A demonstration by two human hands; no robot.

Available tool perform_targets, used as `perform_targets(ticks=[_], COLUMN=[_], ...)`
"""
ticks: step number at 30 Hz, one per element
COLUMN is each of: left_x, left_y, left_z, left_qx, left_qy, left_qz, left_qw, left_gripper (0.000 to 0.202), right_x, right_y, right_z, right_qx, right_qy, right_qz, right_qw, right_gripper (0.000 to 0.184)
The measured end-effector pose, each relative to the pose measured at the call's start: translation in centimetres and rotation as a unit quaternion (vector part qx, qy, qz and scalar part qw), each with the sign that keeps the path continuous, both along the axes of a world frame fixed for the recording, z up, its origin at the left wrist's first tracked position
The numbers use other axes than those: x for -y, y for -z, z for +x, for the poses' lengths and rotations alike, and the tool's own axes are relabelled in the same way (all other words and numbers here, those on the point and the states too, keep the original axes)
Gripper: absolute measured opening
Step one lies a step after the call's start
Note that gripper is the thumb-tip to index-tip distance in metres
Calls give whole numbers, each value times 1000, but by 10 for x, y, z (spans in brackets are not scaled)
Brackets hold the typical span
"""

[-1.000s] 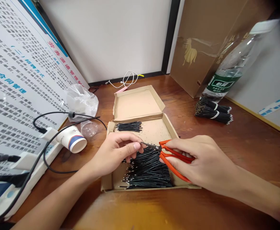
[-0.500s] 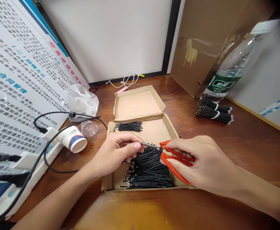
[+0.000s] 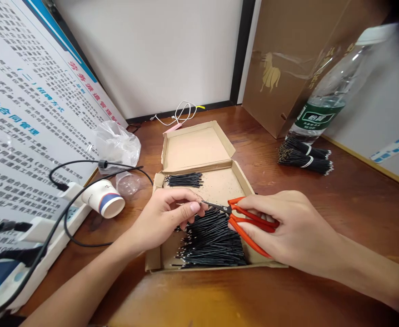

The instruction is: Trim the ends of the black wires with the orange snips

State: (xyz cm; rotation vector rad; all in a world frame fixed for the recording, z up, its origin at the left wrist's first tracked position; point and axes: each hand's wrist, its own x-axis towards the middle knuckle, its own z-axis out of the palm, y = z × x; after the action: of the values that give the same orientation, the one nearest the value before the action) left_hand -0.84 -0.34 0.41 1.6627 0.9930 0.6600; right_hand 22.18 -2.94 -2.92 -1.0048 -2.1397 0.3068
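Scissors at the fingertips, thin wire in the pinch

The left hand grips the thin wire between thumb and forefinger; most of it hides behind those fingers. The right hand curls its fingers round the orange handles, the blades pointing at the left fingertips; whether they touch the wire is too small to tell. Below the fingers, a pile of black wires lies in an open cardboard box. Just beyond the left fingers, a smaller row of wires sits in the same box. Left of these fingers is a paper cup. Well beyond the right fingers, two tied bundles rest near a bottle.
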Motion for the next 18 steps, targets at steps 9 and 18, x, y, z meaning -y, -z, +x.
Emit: perform_targets(ticks=[9,18], left_x=[1,-1], left_y=[-1,-3], left_z=[0,2], left_qx=[-11,-18], left_qy=[7,5], left_qz=[11,36], left_qw=[1000,999], left_gripper=[16,17], right_x=[0,-2], right_y=[-1,0], right_z=[2,-1], right_qx=[10,21], right_qy=[-18,-8], right_qz=[-17,20], right_qw=[1000,1000], right_gripper=[11,14])
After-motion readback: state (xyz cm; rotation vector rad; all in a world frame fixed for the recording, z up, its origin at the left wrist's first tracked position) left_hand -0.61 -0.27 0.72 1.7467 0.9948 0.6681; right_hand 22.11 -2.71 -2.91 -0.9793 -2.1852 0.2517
